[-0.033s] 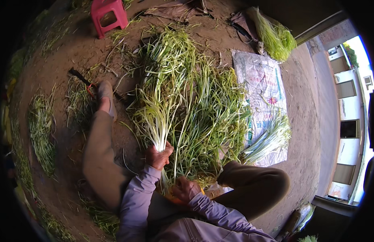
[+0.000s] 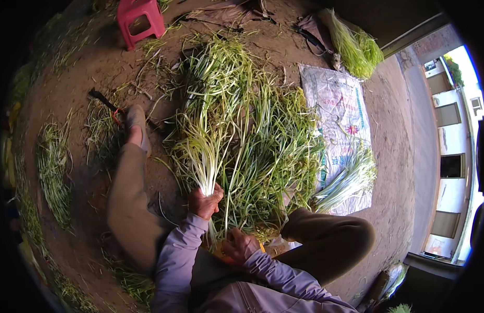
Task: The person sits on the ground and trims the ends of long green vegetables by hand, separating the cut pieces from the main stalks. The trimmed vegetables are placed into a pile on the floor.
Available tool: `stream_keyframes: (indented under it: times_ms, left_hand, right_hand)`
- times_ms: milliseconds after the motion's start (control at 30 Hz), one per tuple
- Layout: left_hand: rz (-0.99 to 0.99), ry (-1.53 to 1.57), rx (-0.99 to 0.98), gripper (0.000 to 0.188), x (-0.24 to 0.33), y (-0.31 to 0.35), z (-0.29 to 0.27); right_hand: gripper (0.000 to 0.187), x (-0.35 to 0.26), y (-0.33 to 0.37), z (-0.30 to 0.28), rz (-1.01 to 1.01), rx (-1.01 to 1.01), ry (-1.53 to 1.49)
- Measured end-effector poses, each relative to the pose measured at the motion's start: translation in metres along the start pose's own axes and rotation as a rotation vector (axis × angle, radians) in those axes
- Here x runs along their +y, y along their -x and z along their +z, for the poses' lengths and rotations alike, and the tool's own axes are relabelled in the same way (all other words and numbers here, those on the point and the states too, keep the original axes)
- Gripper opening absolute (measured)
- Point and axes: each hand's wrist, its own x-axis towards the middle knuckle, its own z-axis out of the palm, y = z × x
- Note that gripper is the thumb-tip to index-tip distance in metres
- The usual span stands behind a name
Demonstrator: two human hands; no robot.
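My left hand [image 2: 205, 202] is closed round a bunch of chives [image 2: 207, 175], with white stems and pale green leaves fanning out away from me. Their lower ends show beneath the fist. To its right, my right hand [image 2: 242, 245] is closed, its fingers at the lower end of a single long chive stalk [image 2: 228, 206]; the fingertips are partly hidden. Just beyond both hands spreads a large tangled heap of chives [image 2: 273, 148]. An orange thing [image 2: 221, 255] shows in part below my right hand, too covered to name.
A printed white sack [image 2: 333, 94] lies flat right of the heap, bearing a tidy bunch of pale stalks [image 2: 351, 180]. Another bundle [image 2: 356, 49] lies far right. A pink stool [image 2: 158, 23] stands far left. Loose greens [image 2: 54, 175] lie left of my outstretched leg [image 2: 131, 193].
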Motion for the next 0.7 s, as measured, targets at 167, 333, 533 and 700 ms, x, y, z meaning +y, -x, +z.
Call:
stream_keyframes:
  times_ms: [167, 333, 533, 700]
  left_hand:
    - [-0.013, -0.113, -0.004, 0.011, -0.005, -0.002, 0.004]
    - [-0.109, -0.147, 0.016, 0.015, -0.009, -0.001, 0.002]
    - [-0.109, -0.05, 0.003, 0.021, -0.012, -0.003, 0.003]
    - [-0.141, 0.012, 0.003, 0.022, -0.01, 0.0, 0.005]
  right_hand:
    - [0.015, 0.002, 0.008, 0.006, -0.14, -0.005, 0.113]
    - [0.016, 0.001, 0.006, 0.004, -0.176, -0.074, 0.159]
    - [0.017, 0.038, -0.008, 0.019, -0.177, -0.108, 0.077]
    - [0.032, 0.054, -0.054, -0.002, 0.413, 0.237, -0.684]
